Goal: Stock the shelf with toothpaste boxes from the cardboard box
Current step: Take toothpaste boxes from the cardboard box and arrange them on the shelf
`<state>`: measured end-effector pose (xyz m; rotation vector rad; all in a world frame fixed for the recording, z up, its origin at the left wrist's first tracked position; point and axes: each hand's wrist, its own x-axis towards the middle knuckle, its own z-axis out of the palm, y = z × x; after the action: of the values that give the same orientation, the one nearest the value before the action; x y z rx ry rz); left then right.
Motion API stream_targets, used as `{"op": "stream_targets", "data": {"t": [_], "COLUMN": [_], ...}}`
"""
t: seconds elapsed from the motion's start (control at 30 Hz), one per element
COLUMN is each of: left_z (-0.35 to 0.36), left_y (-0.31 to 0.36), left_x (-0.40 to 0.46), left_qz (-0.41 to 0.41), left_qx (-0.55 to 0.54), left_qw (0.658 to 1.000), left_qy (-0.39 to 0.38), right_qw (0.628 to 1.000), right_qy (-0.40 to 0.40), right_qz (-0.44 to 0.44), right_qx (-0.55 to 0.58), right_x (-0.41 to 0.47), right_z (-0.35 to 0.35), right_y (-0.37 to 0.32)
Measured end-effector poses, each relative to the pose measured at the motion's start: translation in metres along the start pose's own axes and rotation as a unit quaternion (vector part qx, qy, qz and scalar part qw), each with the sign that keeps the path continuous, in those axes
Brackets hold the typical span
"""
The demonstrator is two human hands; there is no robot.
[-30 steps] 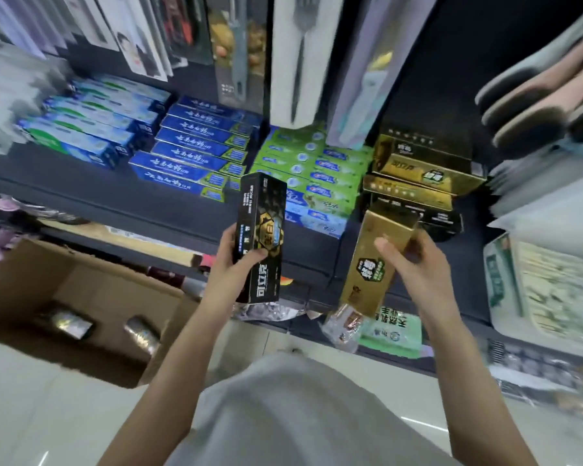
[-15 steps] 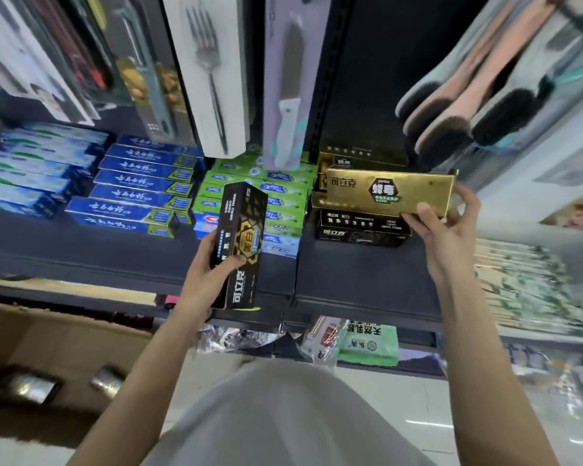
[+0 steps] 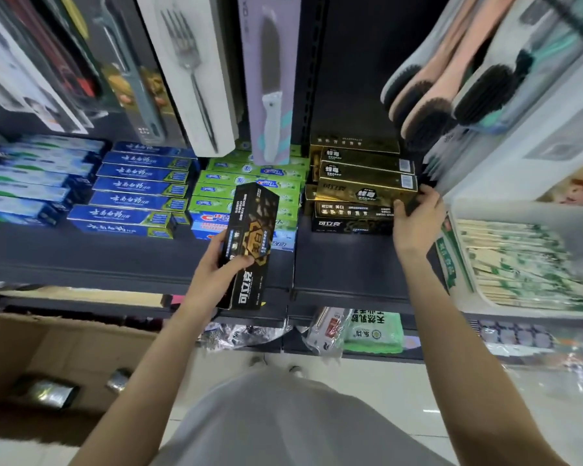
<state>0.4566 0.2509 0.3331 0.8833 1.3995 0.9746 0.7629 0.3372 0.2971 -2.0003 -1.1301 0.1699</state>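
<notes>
My left hand (image 3: 216, 264) grips a black toothpaste box (image 3: 249, 243) with gold print, held upright in front of the dark shelf (image 3: 115, 260). My right hand (image 3: 416, 218) holds the right end of a gold toothpaste box (image 3: 364, 193), which lies flat on top of a stack of gold and black boxes (image 3: 350, 223) on the shelf. The open cardboard box (image 3: 64, 351) stands on the floor at the lower left, with a couple of shiny boxes (image 3: 44, 391) inside.
Blue boxes (image 3: 128, 200) and green boxes (image 3: 216, 190) fill the shelf's left and middle. Packaged cutlery (image 3: 192, 72) hangs above them, brushes (image 3: 451, 89) hang at upper right. A white bin of packets (image 3: 525, 264) sits right of my right hand. Bagged goods (image 3: 371, 327) lie on the lower shelf.
My right hand has carried the gold box from upright in the air to flat on the gold stack. The left hand keeps the black box in nearly the same place.
</notes>
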Motion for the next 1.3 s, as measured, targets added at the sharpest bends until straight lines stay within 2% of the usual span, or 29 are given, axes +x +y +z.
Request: {"op": "stream_targets", "data": {"t": [0.07,0.17,0.23,0.27,0.37,0.4,0.47,0.53,0.63,0.7,0.83,1.0,1.07,1.17,1.23,1.3], "left_z": [0.002,0.002,0.001,0.002,0.019,0.027,0.046,0.06,0.078,0.092,0.118,0.132,0.131,0.116,0.089,0.05], "left_y": [0.003,0.01,0.02,0.027,0.044,0.047,0.053,0.056,0.049,0.034,-0.001,-0.021,-0.02,-0.022,-0.027,-0.038], "left_x": [0.002,0.012,0.02,0.024,0.032,0.034,0.037,0.04,0.055,0.068,0.078,0.071,0.068,0.053,0.038,0.017], "left_qz": [-0.007,-0.033,-0.035,-0.019,0.054,0.079,0.147,0.23,0.32,0.319,0.251,0.205,0.205,0.235,0.272,0.314], "left_qx": [0.022,0.097,0.205,0.281,0.45,0.483,0.548,0.585,0.585,0.605,0.675,0.672,0.66,0.584,0.515,0.446], "left_qw": [0.999,0.983,0.946,0.912,0.8,0.772,0.726,0.708,0.715,0.71,0.67,0.687,0.702,0.765,0.81,0.838], "left_qy": [-0.043,-0.15,-0.248,-0.298,-0.392,-0.405,-0.389,-0.323,-0.211,-0.168,-0.181,-0.183,-0.171,-0.138,-0.073,0.024], "right_qw": [0.994,0.947,0.907,0.887,0.84,0.839,0.865,0.896,0.935,0.95,0.968,0.973,0.974,0.978,0.974,0.95], "right_qy": [-0.056,-0.218,-0.261,-0.296,-0.451,-0.466,-0.435,-0.385,-0.314,-0.277,-0.23,-0.205,-0.205,-0.162,-0.165,-0.229], "right_qz": [-0.08,-0.226,-0.329,-0.354,-0.297,-0.274,-0.249,-0.222,-0.159,-0.124,0.012,0.048,0.037,-0.065,-0.136,-0.21], "right_qx": [0.051,0.075,0.016,-0.015,-0.061,-0.06,-0.035,-0.017,-0.041,-0.076,-0.103,-0.091,-0.085,-0.111,-0.078,-0.037], "right_x": [-0.036,-0.084,-0.09,-0.087,-0.078,-0.077,-0.075,-0.067,-0.048,-0.035,-0.02,-0.022,-0.031,-0.062,-0.088,-0.114], "right_z": [-0.011,-0.025,-0.032,-0.036,-0.05,-0.054,-0.063,-0.07,-0.069,-0.058,-0.027,-0.016,-0.021,-0.029,-0.031,-0.026], "right_y": [-0.022,-0.051,-0.053,-0.05,-0.034,-0.026,-0.01,0.005,0.023,0.032,0.035,0.032,0.032,0.029,0.012,-0.011]}}
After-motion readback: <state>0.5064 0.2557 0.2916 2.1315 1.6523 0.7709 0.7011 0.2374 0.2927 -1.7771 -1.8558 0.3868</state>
